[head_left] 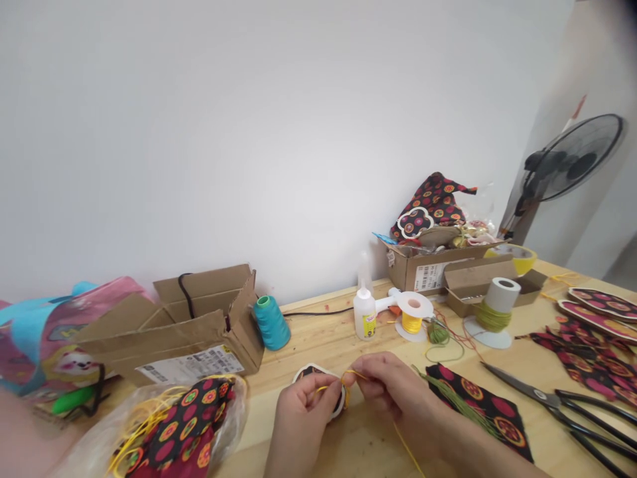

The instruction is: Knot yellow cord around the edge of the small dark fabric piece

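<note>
My left hand (303, 411) and my right hand (393, 392) meet low in the middle of the wooden table (323, 338). Both are closed in a pinch on a thin yellow cord (348, 378) that loops between the fingertips and trails down to the right. Just behind my fingers lies a small white-rimmed black piece (311, 373), partly hidden by my left hand. A dark patterned fabric piece with a green tassel (478, 405) lies right of my right hand.
An open cardboard box (189, 332), a teal thread cone (271, 322), a glue bottle (365, 312), a yellow cord spool (413, 315), a green cord spool (495, 312) and black scissors (557, 401) stand around. A clear bag of fabric (184, 425) lies at the left. A fan (572, 159) stands right.
</note>
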Action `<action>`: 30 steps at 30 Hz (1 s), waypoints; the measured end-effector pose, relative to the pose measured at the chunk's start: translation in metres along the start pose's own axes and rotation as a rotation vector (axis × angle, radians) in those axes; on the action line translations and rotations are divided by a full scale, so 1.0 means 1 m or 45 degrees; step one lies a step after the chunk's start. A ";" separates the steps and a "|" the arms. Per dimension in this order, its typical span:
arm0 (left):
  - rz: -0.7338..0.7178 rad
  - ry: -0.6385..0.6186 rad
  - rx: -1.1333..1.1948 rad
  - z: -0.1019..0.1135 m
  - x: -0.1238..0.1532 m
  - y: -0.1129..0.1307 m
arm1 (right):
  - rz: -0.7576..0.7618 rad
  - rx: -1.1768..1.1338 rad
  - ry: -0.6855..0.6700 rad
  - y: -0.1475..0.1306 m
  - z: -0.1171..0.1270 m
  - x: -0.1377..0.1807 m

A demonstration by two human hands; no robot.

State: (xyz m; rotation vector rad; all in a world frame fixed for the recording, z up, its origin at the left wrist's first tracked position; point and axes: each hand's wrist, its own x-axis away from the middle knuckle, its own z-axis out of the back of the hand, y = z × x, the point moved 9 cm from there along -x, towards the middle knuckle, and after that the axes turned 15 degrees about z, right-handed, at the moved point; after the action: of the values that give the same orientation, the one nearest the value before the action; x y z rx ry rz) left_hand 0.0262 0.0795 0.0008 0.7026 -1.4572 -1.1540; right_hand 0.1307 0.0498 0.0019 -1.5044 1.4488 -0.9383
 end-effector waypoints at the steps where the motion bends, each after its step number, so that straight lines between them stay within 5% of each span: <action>1: -0.013 0.009 0.017 0.001 0.000 0.001 | -0.014 -0.061 -0.005 0.001 -0.002 0.001; 6: -0.050 0.019 0.130 0.005 0.000 0.004 | 0.075 0.088 -0.075 0.001 -0.007 -0.003; 19: 0.122 -0.231 0.376 -0.009 0.000 -0.005 | 0.607 1.262 -0.037 -0.032 -0.010 0.007; 30: 0.106 -0.153 0.278 -0.009 -0.004 -0.011 | 0.667 1.426 0.037 -0.040 -0.006 0.007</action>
State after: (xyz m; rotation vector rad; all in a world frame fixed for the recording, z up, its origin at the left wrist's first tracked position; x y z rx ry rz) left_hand 0.0336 0.0770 -0.0116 0.7247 -1.7161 -0.9967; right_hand 0.1406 0.0418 0.0407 -0.2726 0.9364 -1.1284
